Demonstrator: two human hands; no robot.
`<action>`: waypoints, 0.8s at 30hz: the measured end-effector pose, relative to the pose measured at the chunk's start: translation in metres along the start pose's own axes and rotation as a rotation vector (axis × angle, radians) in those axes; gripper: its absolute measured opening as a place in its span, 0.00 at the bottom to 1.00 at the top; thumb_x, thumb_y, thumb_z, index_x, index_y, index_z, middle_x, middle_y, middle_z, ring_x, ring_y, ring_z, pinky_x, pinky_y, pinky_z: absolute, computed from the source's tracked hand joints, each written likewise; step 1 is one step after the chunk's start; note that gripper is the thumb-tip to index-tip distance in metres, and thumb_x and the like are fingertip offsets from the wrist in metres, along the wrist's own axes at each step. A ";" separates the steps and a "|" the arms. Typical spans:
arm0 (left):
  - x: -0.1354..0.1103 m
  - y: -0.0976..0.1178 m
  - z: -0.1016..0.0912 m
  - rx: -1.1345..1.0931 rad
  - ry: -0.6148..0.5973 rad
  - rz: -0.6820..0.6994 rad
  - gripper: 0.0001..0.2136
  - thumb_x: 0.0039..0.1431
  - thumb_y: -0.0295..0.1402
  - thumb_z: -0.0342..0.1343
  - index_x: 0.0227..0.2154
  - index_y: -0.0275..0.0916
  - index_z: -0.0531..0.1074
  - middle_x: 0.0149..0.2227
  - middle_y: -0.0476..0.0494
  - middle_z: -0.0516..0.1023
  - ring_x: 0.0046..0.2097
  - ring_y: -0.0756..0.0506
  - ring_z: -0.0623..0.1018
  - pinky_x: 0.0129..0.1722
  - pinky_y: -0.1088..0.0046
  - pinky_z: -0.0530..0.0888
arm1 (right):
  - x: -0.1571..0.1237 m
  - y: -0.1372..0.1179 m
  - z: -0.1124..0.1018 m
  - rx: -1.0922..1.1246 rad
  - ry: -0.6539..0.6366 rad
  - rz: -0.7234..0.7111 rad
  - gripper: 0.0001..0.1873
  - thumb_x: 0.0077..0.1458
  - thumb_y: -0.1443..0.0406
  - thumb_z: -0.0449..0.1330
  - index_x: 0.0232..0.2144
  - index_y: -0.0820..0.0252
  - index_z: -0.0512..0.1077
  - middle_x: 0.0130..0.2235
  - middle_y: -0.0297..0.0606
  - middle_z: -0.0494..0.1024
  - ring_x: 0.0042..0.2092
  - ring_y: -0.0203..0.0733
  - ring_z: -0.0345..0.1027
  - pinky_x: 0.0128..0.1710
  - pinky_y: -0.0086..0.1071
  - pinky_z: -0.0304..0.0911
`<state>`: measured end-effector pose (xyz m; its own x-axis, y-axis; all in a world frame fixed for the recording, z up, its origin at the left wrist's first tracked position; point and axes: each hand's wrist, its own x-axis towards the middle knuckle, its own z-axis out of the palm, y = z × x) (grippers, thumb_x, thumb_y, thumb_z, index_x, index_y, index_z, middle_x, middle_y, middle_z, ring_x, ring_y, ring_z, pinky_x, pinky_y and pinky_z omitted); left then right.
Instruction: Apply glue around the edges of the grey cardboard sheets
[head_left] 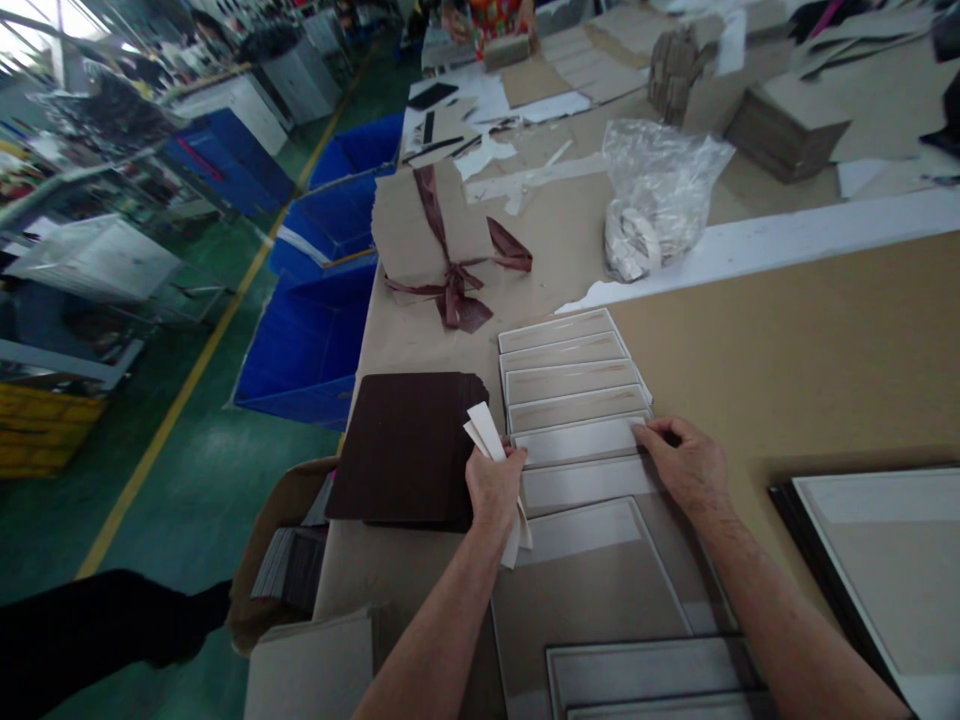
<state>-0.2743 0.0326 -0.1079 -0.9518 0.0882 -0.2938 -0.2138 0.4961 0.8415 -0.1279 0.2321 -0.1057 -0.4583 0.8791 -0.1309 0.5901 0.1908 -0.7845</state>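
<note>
A row of overlapping flat panels (577,385) with pale borders runs away from me on the table. The farther ones show brownish streaks along their exposed bands. Across one nearer panel lies a white strip (577,440). My right hand (686,465) pinches the right end of that strip. Several loose white paper strips (487,430) are gripped in my left hand (495,487), whose fingertips touch the left end of the same panel. Left of it sits a stack of dark brown boards (405,445). Larger panels (592,570) lie closer to me, between my forearms.
Blue bins (307,340) and a carton (281,560) stand beside the table's left edge. A ribbon-tied bundle (431,235), a clear plastic bag (652,205) and board stacks (787,125) sit farther back. Dark-edged panels (885,570) lie at right. Another person (499,20) is at the far end.
</note>
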 end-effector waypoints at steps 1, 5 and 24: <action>0.000 0.000 0.000 0.002 -0.001 0.000 0.09 0.42 0.29 0.64 0.30 0.36 0.75 0.25 0.50 0.77 0.29 0.47 0.77 0.31 0.73 0.71 | 0.000 0.000 0.000 0.001 0.002 0.000 0.21 0.45 0.46 0.60 0.24 0.57 0.75 0.26 0.36 0.76 0.30 0.45 0.68 0.34 0.36 0.61; 0.001 -0.001 0.000 0.013 -0.001 -0.004 0.10 0.42 0.30 0.64 0.31 0.36 0.76 0.25 0.50 0.77 0.29 0.47 0.77 0.31 0.73 0.71 | 0.000 -0.003 0.000 -0.002 0.015 0.003 0.21 0.45 0.46 0.60 0.24 0.57 0.75 0.25 0.37 0.76 0.30 0.45 0.68 0.34 0.36 0.62; -0.007 0.015 -0.003 0.086 0.014 -0.045 0.08 0.43 0.28 0.63 0.29 0.37 0.73 0.24 0.49 0.75 0.28 0.46 0.75 0.31 0.73 0.69 | 0.011 0.001 0.000 -0.049 -0.001 0.040 0.20 0.38 0.45 0.60 0.22 0.55 0.70 0.22 0.38 0.74 0.26 0.49 0.68 0.27 0.39 0.58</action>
<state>-0.2715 0.0371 -0.0918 -0.9448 0.0520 -0.3234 -0.2374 0.5717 0.7854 -0.1319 0.2421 -0.1079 -0.4345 0.8860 -0.1620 0.6397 0.1770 -0.7479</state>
